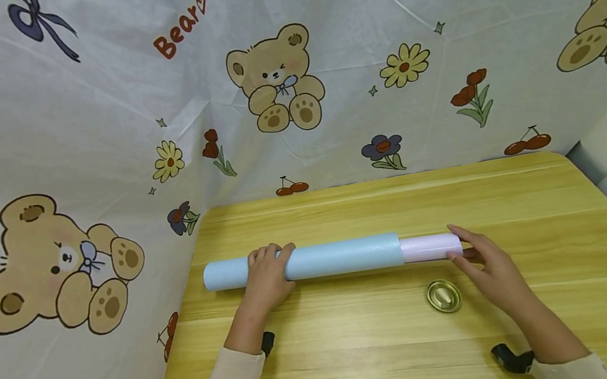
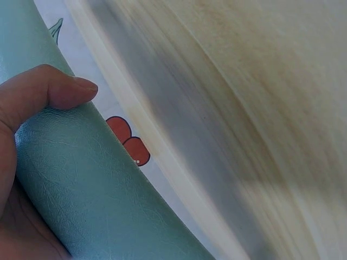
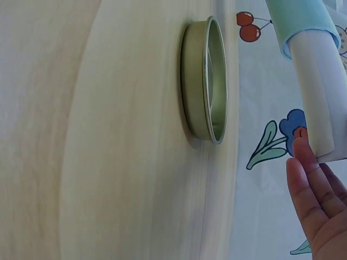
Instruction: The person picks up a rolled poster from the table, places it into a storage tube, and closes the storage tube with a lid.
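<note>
A long light-blue roll (image 1: 346, 256) with a leather-like grain lies crosswise over the table. My left hand (image 1: 268, 276) grips it left of its middle, the thumb (image 2: 73, 91) lying across the grained surface. From the roll's right end sticks a narrower pale lavender roll (image 1: 430, 248), with a lengthwise edge line showing in the right wrist view. At its outer end, my right hand (image 1: 489, 268) pinches it, thumb on the near side and index finger on the far side. Just below, a round gold metal dish (image 1: 444, 296) with a raised rim rests on the wood.
The wooden table (image 1: 358, 360) meets a white cloth (image 1: 350, 108) printed with bears and flowers at the back and left. A black device (image 1: 513, 358) is at my right wrist, and part of another (image 1: 268, 343) shows by the left.
</note>
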{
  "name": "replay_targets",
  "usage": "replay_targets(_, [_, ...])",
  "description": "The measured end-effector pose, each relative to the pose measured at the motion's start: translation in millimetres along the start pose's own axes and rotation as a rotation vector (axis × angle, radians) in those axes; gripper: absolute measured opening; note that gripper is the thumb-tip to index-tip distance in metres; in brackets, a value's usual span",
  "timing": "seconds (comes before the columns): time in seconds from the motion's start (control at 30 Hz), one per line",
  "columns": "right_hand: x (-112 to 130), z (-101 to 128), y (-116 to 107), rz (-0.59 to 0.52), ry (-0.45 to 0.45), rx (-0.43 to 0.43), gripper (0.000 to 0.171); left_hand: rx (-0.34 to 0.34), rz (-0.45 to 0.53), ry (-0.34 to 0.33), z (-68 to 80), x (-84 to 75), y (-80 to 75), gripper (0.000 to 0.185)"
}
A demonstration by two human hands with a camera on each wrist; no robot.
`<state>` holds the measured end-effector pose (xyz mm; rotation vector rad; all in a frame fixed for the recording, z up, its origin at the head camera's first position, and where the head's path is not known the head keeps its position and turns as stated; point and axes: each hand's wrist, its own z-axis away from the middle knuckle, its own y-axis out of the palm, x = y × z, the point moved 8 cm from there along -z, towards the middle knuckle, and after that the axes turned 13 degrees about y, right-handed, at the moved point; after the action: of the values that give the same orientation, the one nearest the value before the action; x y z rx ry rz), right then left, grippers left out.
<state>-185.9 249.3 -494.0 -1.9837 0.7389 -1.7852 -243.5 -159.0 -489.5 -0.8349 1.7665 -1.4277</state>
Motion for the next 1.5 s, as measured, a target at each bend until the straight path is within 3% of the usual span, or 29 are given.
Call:
replay_targets(0.23, [3,0,7,-0.035,0.0,0.023,0.047,-0.011,0.006,0.005,-0.3,-1.6,-2.7,0.081])
replay_targets(0.63, [12,3,14,-0.074,-0.044,0.051,0.051,-0.023,0.006,0.011,0.5,-3.3,-3.6,0.08])
replay_targets(0.83, [16,3,15,-0.092,-0.054,0.042,0.038,-0.013,0.006,0.008,0.0,-4.6,-2.2,0.081])
replay_targets(1.0, [20,2,17,-0.105,-0.065,0.05,0.037,-0.006,0.008,0.009,-0.7,-5.0,-0.8,0.081])
replay_targets(1.5, [14,1,30,-0.082,0.07,0.104,0.04,-0.003,0.012,0.015,-1.2,-6.2,0.9,0.081])
